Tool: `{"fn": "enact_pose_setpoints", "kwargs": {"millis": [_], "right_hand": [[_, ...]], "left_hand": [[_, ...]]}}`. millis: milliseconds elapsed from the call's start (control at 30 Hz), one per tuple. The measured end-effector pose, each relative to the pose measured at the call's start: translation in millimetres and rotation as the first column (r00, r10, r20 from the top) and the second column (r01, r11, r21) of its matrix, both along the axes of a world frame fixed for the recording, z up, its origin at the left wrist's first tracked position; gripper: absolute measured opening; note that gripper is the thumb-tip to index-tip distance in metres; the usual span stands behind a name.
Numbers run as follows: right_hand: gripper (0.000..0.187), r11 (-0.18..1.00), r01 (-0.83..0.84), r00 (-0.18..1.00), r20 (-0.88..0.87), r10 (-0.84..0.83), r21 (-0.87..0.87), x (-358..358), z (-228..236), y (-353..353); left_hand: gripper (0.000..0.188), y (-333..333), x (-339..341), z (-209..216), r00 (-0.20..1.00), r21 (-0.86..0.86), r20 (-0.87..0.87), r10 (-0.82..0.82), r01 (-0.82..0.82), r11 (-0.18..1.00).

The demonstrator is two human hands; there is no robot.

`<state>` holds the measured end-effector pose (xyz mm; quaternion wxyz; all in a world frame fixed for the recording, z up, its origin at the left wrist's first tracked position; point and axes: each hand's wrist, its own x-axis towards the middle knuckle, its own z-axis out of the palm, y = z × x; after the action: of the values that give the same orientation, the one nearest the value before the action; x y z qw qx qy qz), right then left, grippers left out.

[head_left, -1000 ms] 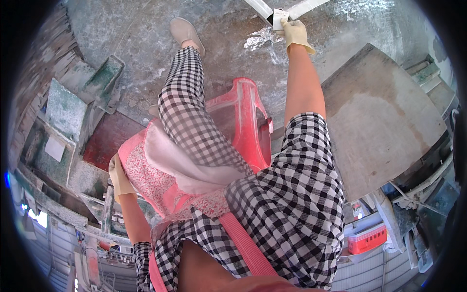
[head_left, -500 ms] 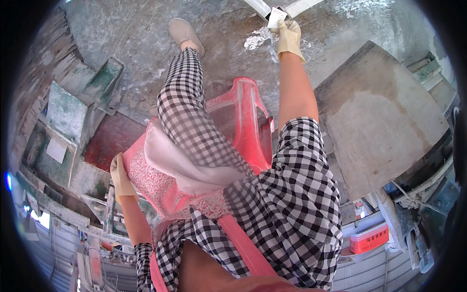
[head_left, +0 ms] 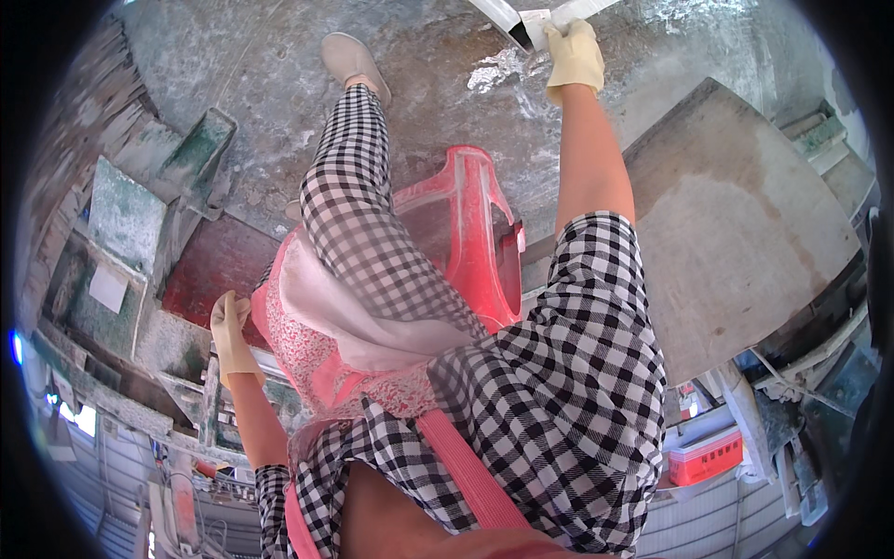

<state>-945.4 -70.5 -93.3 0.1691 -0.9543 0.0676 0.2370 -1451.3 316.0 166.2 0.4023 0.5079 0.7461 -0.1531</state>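
Observation:
My right hand (head_left: 575,58), in a pale yellow glove, reaches far forward at the top. Its fingers are closed at the edge of a small white card (head_left: 534,28), which sits at the dark gap where two white bars (head_left: 496,13) meet; the fingertips are partly hidden. My left hand (head_left: 231,326), gloved alike, hangs at the left beside my pink patterned apron (head_left: 303,354). Its fingers are loosely bent and apart, with nothing visible in them. A white cloth-like layer (head_left: 326,298) of the apron lies folded over my lap.
A red plastic stool (head_left: 470,233) stands between my legs and the right arm. At the right lies a large stained grey board (head_left: 736,233). Dusty greenish trays (head_left: 130,214) and a dark red panel (head_left: 219,265) are at the left. A red box (head_left: 708,456) sits lower right.
My right hand has moved to the right, and the white card now sits lower in the gap between the bars. My left hand has come off the apron's edge, its fingers now bent.

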Motion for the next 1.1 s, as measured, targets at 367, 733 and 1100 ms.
{"fn": "enact_pose_setpoints", "kwargs": {"millis": [367,733,1100], "right_hand": [[0.041,0.693,0.418,0.907,-0.223,-0.358,0.588,-45,-7,-21],[0.026,0.531,0.574,0.808,-0.324,-0.492,0.623,-39,-19,-15],[0.021,-0.282,0.739,0.348,-0.705,-0.618,0.612,-76,-9,-2]], "left_hand": [[0.033,-33,64,49,0.998,0.014,-0.047,0.052,-0.051,0.999],[0.028,-34,73,60,0.991,0.056,-0.106,0.078,-0.072,0.996],[0.026,-38,64,59,0.972,-0.03,0.036,0.234,-0.233,0.972]]}}
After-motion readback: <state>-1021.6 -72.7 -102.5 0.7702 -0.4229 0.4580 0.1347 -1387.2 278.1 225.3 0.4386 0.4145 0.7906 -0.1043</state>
